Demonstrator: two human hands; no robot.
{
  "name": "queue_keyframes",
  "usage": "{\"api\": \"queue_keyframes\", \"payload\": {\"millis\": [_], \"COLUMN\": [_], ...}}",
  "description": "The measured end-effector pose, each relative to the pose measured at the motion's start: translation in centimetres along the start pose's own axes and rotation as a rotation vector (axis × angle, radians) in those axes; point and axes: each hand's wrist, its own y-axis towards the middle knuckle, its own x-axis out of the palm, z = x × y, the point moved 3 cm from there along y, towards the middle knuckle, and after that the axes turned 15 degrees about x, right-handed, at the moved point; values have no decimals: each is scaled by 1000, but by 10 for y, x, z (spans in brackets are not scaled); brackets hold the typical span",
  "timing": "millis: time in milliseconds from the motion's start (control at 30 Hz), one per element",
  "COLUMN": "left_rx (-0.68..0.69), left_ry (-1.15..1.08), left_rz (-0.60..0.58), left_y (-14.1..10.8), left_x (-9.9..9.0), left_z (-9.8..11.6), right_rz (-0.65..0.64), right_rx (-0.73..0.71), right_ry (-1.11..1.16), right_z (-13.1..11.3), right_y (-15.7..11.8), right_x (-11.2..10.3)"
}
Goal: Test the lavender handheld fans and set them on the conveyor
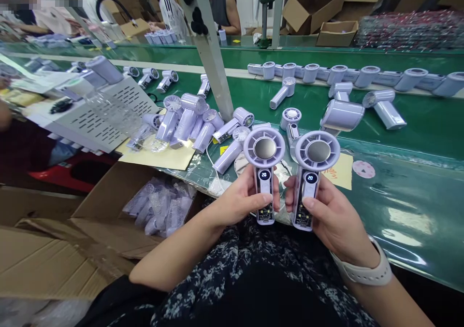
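Two lilac handheld fans stand upright side by side before me, one in each hand. My left hand (pixel 250 196) is wrapped round the left handheld fan (pixel 266 148), thumb lying on its front. My right hand (pixel 329 211) grips the right handheld fan (pixel 318 152) the same way, thumb near its button. Both fans have a round grille with a silver disc, a small display reading 20 and an uncovered circuit board in the handle. Just beyond them, another fan (pixel 291 119) and a large-headed fan (pixel 342 116) rest on the green bench.
Several fans (pixel 186 117) are heaped left of the metal post (pixel 213 56). A row of fans (pixel 339 75) lines the conveyor (pixel 235 59). A cardboard box (pixel 105 211) of wrapped parts stands low at left, below a perforated metal case (pixel 112 114). Co-workers (pixel 224 8) are across the line.
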Motion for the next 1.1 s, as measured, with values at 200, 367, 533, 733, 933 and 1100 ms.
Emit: {"api": "queue_keyframes", "payload": {"millis": [200, 367, 533, 733, 933, 1100], "left_rx": [-13, 20, 28, 36, 82, 44], "left_ry": [-51, 37, 65, 40, 20, 122], "left_rz": [176, 57, 55, 37, -24, -9], "left_y": [6, 6, 9, 10, 10, 8], "left_x": [-6, -4, -5, -3, -4, -9], "left_z": [-7, -5, -5, -1, 2, -3], "right_rz": [31, 34, 4, -56, -34, 18], "right_rx": [3, -18, 17, 5, -58, -73], "right_ry": [29, 25, 69, 124, 80, 87], "right_z": [6, 4, 2, 6, 2, 2], "right_y": [0, -1, 3, 5, 5, 4], "right_x": [-2, -5, -5, -3, -1, -2]}}
